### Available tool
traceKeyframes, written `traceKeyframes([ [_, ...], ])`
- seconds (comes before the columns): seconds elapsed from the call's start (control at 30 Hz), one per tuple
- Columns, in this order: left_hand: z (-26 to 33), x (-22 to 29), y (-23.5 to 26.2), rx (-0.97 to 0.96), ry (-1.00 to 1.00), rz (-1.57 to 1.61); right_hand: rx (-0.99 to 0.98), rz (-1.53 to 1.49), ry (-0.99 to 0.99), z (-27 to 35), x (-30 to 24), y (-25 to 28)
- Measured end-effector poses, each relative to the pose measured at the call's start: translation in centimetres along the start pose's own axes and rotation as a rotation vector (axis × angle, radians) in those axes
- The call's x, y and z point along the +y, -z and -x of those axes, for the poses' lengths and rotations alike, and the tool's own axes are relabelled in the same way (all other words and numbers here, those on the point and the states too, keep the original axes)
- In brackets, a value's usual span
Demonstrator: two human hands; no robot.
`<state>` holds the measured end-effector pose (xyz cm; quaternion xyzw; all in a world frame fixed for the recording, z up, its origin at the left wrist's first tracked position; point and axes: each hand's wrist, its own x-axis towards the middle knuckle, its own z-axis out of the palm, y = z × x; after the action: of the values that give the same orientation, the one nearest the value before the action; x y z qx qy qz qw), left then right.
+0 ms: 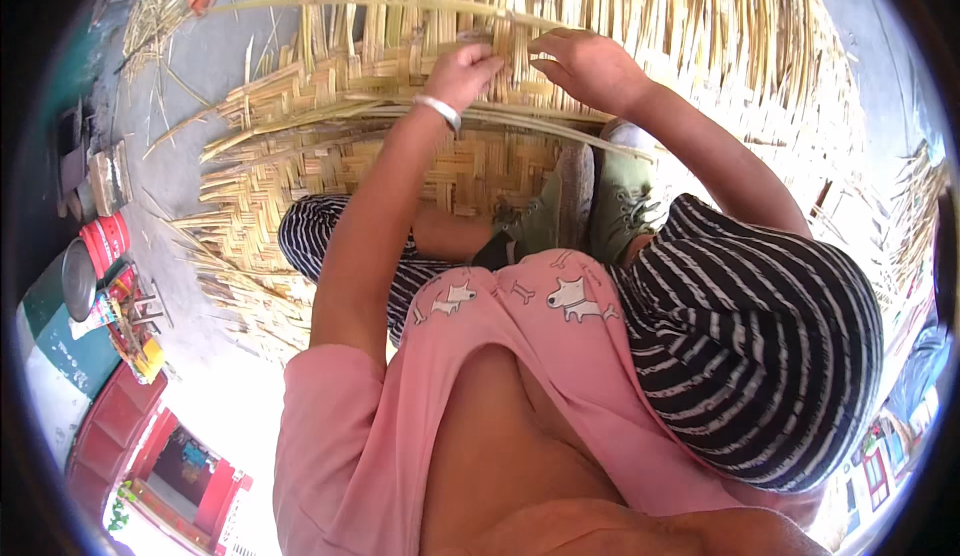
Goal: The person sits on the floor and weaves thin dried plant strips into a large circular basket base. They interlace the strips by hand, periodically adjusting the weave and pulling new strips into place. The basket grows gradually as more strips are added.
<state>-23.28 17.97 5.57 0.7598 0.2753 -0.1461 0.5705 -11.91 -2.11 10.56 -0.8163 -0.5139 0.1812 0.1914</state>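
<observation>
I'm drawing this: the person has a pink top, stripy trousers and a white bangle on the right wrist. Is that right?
Not quite: the head view shows the white bangle on the wrist of the left hand, and the right wrist bare. The pink top and stripy trousers are as you say.

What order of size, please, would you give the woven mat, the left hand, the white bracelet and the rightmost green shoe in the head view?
Largest: woven mat
Next: rightmost green shoe
Then: left hand
Smallest: white bracelet
</observation>
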Motion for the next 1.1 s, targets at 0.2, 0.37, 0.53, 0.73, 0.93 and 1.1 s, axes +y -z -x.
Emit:
traceKeyframes([
  [0.2, 2.7, -3.3, -1.7, 0.269, -0.313, 0.136, 0.036, -0.103, -0.013, -3.4, 1.0, -2.1],
  [0.37, 3.6, -1.9, -1.9, 0.222, -0.230, 0.063, 0.224, -0.285, -0.315, -5.8, 3.8, 0.1],
  [0.53, 2.2, -1.3, -1.7, 0.269, -0.162, -0.074, 0.012, -0.411, -0.411, -7.6, 2.7, 1.1],
  [0.73, 2.9, -2.2, -2.4, 0.234, -0.255, 0.142, 0.165, -0.834, -0.461, -9.6, 3.3, 0.0],
  [0.93, 3.7, -2.1, -2.0, 0.194, -0.245, 0.154, 0.202, -1.226, -0.616, -9.4, 2.0, 1.9],
  [1.1, 1.5, -4.3, -3.0, 0.270, -0.325, 0.270, 0.157, -1.198, -0.569, -7.5, 0.4, 2.5],
])
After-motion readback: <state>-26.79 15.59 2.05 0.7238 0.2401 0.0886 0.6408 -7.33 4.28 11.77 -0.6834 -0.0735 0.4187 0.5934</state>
